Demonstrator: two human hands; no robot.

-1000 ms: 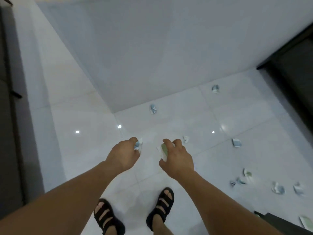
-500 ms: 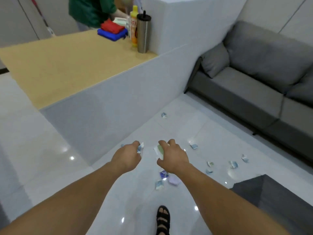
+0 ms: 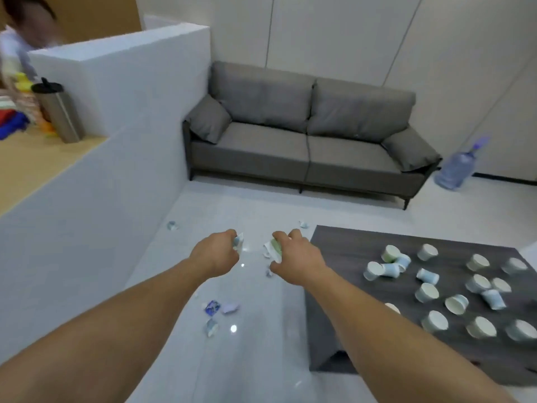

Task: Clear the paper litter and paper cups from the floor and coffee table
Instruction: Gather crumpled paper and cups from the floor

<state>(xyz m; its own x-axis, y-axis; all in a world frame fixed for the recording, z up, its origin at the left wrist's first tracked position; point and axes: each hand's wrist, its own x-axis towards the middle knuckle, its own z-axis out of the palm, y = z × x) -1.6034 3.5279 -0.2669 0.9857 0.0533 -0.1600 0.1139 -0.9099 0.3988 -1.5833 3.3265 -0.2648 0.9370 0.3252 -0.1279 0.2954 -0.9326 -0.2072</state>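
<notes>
My left hand [image 3: 216, 253] is closed around a small blue-and-white paper scrap [image 3: 239, 241]. My right hand [image 3: 293, 257] grips a crumpled green-and-white paper piece [image 3: 273, 249]. Both hands are held out in front of me above the white tiled floor. Several paper scraps lie on the floor, among them a blue piece [image 3: 212, 307], a pale one [image 3: 229, 307] and one by the wall [image 3: 172, 226]. On the dark coffee table [image 3: 343, 251] at the right are several paper cups [image 3: 427, 292], some upright, some tipped over.
A grey sofa [image 3: 305, 141] stands against the far wall. A white partition [image 3: 87, 199] with a wooden counter runs along the left, holding a steel tumbler [image 3: 59, 112]. A person stands behind it at top left. A water jug [image 3: 456, 167] sits by the sofa.
My view has lifted from the floor at my feet to the room, bringing the sofa and coffee table with cups into sight. Both hands keep their grip on the paper pieces.
</notes>
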